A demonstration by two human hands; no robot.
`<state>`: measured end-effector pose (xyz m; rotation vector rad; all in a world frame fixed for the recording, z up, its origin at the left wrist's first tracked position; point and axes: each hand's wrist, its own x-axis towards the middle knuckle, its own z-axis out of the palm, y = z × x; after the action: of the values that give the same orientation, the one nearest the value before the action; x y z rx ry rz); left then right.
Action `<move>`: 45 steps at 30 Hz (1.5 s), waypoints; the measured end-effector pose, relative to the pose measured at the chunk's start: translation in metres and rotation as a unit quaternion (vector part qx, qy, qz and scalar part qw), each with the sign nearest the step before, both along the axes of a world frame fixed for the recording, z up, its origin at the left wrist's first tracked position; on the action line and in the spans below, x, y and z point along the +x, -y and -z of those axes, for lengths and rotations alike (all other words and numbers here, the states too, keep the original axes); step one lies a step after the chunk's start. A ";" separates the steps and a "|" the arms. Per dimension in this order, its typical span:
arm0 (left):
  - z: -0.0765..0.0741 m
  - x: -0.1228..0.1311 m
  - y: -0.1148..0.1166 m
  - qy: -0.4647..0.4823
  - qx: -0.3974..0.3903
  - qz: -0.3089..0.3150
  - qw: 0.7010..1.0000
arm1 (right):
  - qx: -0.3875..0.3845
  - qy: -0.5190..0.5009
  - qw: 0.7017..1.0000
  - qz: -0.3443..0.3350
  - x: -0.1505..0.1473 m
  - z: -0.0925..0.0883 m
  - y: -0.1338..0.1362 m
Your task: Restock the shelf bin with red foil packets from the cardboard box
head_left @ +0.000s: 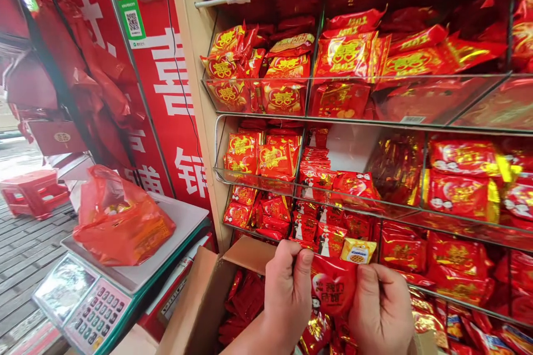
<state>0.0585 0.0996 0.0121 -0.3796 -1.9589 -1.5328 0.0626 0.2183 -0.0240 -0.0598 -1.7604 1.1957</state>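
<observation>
My left hand (287,288) and my right hand (381,305) both pinch the top edge of a red snack packet (333,285) printed with a heart and white characters. The packet hangs between them, low in the view. It is held above an open cardboard box (200,305) with more red packets (245,299) inside. Right behind my hands is the lowest shelf of a glass-fronted rack (266,186) packed with red and gold packets. A small yellow cookie packet (358,250) lies just above the held one.
An electronic scale (104,294) stands at the left with a red plastic bag (120,222) full of goods on its pan. A red sign panel (166,83) stands behind it. A red plastic stool (33,194) sits on the pavement at far left.
</observation>
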 end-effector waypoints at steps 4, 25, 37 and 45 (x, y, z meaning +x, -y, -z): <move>-0.006 -0.001 0.003 -0.043 0.002 -0.003 0.999 | -0.001 0.002 0.998 -0.058 0.003 -0.011 -0.005; -0.108 -0.097 -0.001 -0.155 -0.175 -0.017 0.972 | 0.202 0.135 0.940 -0.239 -0.071 -0.156 -0.060; -0.080 -0.156 0.046 -0.328 -0.320 -0.072 0.886 | 0.382 0.198 0.900 0.064 -0.148 -0.180 -0.082; -0.073 -0.164 0.046 -0.367 -0.364 -0.131 0.846 | 0.399 0.390 0.828 0.061 -0.217 -0.181 -0.083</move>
<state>-0.1055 0.0531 0.0853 -0.8254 -1.7561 -0.3017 -0.1540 0.3016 0.1572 -0.1783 -2.8073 0.2243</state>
